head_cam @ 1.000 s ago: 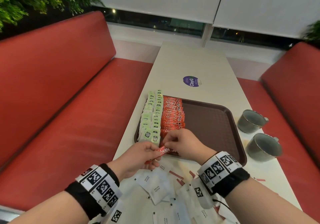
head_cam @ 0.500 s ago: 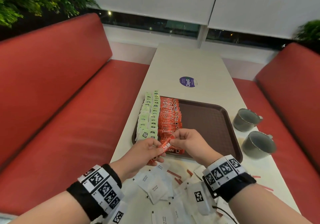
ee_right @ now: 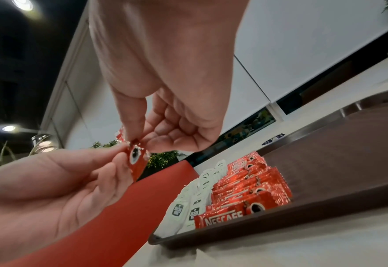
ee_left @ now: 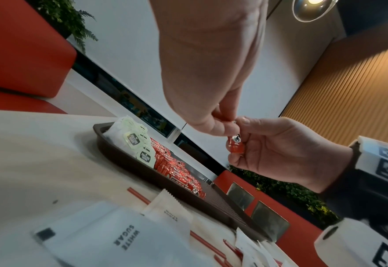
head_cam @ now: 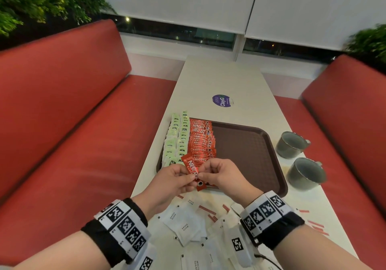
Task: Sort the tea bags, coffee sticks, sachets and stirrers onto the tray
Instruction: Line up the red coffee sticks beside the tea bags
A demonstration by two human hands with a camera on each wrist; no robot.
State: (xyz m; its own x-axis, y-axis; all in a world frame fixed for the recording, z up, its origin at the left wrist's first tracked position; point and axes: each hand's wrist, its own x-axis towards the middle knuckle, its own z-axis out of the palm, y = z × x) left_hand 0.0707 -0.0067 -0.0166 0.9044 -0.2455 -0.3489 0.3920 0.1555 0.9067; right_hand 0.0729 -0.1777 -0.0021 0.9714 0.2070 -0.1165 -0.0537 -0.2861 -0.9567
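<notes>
Both hands hold one red coffee stick (head_cam: 192, 169) (ee_left: 235, 146) (ee_right: 135, 160) above the near left corner of the brown tray (head_cam: 250, 144). My left hand (head_cam: 174, 179) pinches it from the left, my right hand (head_cam: 219, 173) from the right. On the tray, green tea bags (head_cam: 176, 140) lie in two columns at the left, with a column of red coffee sticks (head_cam: 202, 138) beside them. White sugar sachets (head_cam: 183, 223) and thin red stirrers (head_cam: 206, 210) lie loose on the table under my wrists.
Two grey metal mugs (head_cam: 292, 144) (head_cam: 306, 173) stand right of the tray. The tray's right half is bare. A purple round sticker (head_cam: 222, 100) sits farther up the white table (head_cam: 219, 77). Red bench seats (head_cam: 83, 144) flank the table on both sides.
The coffee stick has risen from near the tray's front edge and turned from lying crosswise to nearly lengthwise, its printed face up. Both hands stayed on it.
</notes>
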